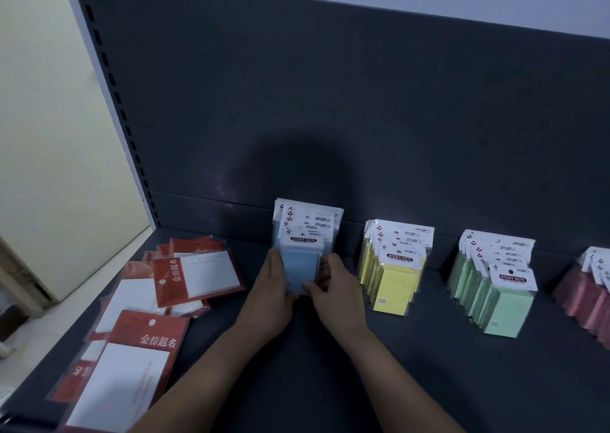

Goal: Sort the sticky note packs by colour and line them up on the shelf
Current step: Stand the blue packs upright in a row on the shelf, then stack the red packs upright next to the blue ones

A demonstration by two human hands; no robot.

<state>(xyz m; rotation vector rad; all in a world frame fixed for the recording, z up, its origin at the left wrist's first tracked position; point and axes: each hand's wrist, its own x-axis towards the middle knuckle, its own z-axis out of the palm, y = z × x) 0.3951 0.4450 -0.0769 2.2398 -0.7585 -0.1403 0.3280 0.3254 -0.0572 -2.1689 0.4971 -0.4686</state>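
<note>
Dark shelf (330,360), viewed from the head camera. The blue packs (301,257) stood in an overlapped row near the back panel (297,102), with bare shelf in front and narrow open strips on both sides, toward the red-and-white packs (198,277) on the left and the yellow packs (394,274) on the right. Green packs (495,294) and pink packs (584,290) lay farther right. The long axis of the blue packs ran front to back, white header cards rearward. The left hand (275,287) pressed straight fingers along the row's left side; the right hand (333,284) curled around its right side, thumb on the front pack. The row sat between the two hands.
</note>
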